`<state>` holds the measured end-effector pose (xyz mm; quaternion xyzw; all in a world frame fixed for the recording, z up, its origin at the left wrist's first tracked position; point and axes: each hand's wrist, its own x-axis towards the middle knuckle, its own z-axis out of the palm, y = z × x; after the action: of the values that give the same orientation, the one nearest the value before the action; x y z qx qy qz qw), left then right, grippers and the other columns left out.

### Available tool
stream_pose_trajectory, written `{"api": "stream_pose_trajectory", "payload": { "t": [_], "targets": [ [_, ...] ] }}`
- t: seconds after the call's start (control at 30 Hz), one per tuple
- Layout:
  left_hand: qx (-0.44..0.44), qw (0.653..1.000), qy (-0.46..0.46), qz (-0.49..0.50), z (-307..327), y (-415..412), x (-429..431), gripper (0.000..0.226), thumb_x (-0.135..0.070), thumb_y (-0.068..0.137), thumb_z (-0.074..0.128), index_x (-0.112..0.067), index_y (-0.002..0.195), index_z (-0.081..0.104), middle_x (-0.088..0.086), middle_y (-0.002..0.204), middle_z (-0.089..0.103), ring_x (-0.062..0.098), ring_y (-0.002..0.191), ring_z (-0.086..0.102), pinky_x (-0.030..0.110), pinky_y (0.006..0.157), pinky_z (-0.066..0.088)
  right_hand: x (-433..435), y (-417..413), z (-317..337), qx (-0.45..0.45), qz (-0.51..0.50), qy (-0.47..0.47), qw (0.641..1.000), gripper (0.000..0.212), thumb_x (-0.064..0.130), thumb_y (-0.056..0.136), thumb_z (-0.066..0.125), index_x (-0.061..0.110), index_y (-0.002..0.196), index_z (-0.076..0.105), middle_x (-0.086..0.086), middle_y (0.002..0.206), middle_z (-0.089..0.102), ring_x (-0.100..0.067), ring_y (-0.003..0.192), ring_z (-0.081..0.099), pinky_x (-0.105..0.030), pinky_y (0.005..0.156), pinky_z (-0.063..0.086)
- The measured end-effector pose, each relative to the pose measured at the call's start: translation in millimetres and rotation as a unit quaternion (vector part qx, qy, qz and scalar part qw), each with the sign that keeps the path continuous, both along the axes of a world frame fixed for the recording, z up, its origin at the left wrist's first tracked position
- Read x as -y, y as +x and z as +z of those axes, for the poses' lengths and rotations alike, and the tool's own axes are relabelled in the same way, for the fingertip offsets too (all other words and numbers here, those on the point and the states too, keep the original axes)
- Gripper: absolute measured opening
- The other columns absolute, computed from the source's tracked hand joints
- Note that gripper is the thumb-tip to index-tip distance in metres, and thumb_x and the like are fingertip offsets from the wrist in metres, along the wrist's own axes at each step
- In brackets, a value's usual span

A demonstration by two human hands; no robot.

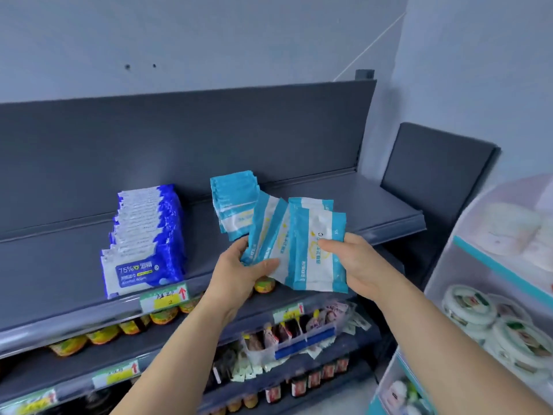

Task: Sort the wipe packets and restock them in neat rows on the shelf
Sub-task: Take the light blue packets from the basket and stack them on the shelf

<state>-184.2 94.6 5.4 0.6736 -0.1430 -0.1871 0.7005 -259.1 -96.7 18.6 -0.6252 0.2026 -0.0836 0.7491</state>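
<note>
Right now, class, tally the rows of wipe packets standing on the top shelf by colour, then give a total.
Row of dark-blue alcohol wipe packets: 1
Row of light-blue wipe packets: 1
Total: 2 rows
Not counted: fanned light-blue packets gripped by the left hand and right hand.

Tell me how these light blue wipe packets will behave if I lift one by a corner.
Probably soft: the fanned packets bend slightly between the left hand and right hand. Likely slippery, since the film looks glossy and they splay apart. Seemingly light: several sit in a pinch.
</note>
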Motion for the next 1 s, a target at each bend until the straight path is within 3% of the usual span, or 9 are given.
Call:
{"api": "stream_pose_trajectory", "payload": {
  "t": [0.17,0.3,0.43,0.5,0.73,0.87,1.0],
  "targets": [
    [0.013,0.989,0.062,0.130,-13.2,79.8,15.3,0.047,-0.006,0.081,0.075,-0.018,0.120,0.050,0.002,0.111,0.066,0.020,0.095,0.069,0.043,0.084,0.058,41.6,70.1,-0.1,-0.005,0.057,-0.056,0.997,0.019,0.007,0.096,0.053,0.010,0.112,0.063,-0.009,0.110,0.070,-0.025,0.098,0.068,-0.041,0.084,0.055],
    [0.018,0.977,0.171,0.129,-31.6,134.7,23.1,0.039,-0.015,0.081,0.076,-0.014,0.112,0.053,0.002,0.109,0.068,0.019,0.094,0.068,0.046,0.085,0.057,59.9,112.0,-5.9,-0.040,0.090,-0.083,0.992,0.018,0.012,0.096,0.055,0.011,0.111,0.064,-0.005,0.107,0.072,-0.023,0.096,0.070,-0.041,0.083,0.056],
    [0.055,0.962,0.235,0.128,-42.6,167.3,32.3,0.031,-0.012,0.084,0.071,-0.010,0.110,0.054,0.000,0.107,0.065,0.017,0.092,0.064,0.034,0.077,0.054,69.9,142.5,-7.4,-0.060,0.097,-0.097,0.989,0.015,0.014,0.095,0.057,0.012,0.107,0.066,-0.004,0.103,0.073,-0.020,0.091,0.071,-0.035,0.073,0.057],
    [0.085,0.950,0.265,0.144,-43.7,178.7,33.4,0.028,-0.013,0.086,0.069,-0.011,0.109,0.053,-0.001,0.105,0.062,0.016,0.089,0.060,0.026,0.069,0.047,73.6,154.2,-7.5,-0.072,0.099,-0.107,0.987,0.013,0.014,0.095,0.058,0.012,0.104,0.067,-0.003,0.101,0.074,-0.020,0.090,0.071,-0.036,0.076,0.057],
    [0.124,0.948,0.251,0.150,-43.1,198.1,35.5,0.024,-0.014,0.086,0.068,-0.024,0.102,0.053,-0.012,0.096,0.060,0.008,0.086,0.060,0.016,0.060,0.043,86.7,185.6,-11.2,-0.138,0.104,-0.139,0.975,0.015,0.017,0.094,0.060,0.013,0.107,0.066,-0.005,0.105,0.072,-0.024,0.098,0.068,-0.047,0.095,0.051],
    [0.143,0.946,0.247,0.151,-48.4,198.0,30.6,0.027,-0.021,0.085,0.071,-0.029,0.105,0.055,-0.017,0.095,0.061,0.004,0.081,0.059,0.017,0.062,0.043,92.2,196.1,-17.2,-0.159,0.127,-0.152,0.967,0.017,0.016,0.094,0.060,0.011,0.109,0.066,-0.006,0.105,0.073,-0.026,0.098,0.069,-0.049,0.095,0.051],
    [0.171,0.936,0.266,0.153,-49.2,199.6,26.0,0.029,-0.028,0.083,0.073,-0.036,0.104,0.054,-0.021,0.091,0.063,0.002,0.077,0.060,0.018,0.060,0.043,91.6,207.1,-14.7,-0.155,0.169,-0.251,0.940,0.015,0.012,0.093,0.059,0.011,0.105,0.067,-0.005,0.104,0.073,-0.025,0.096,0.069,-0.042,0.089,0.054]
  ]
}}
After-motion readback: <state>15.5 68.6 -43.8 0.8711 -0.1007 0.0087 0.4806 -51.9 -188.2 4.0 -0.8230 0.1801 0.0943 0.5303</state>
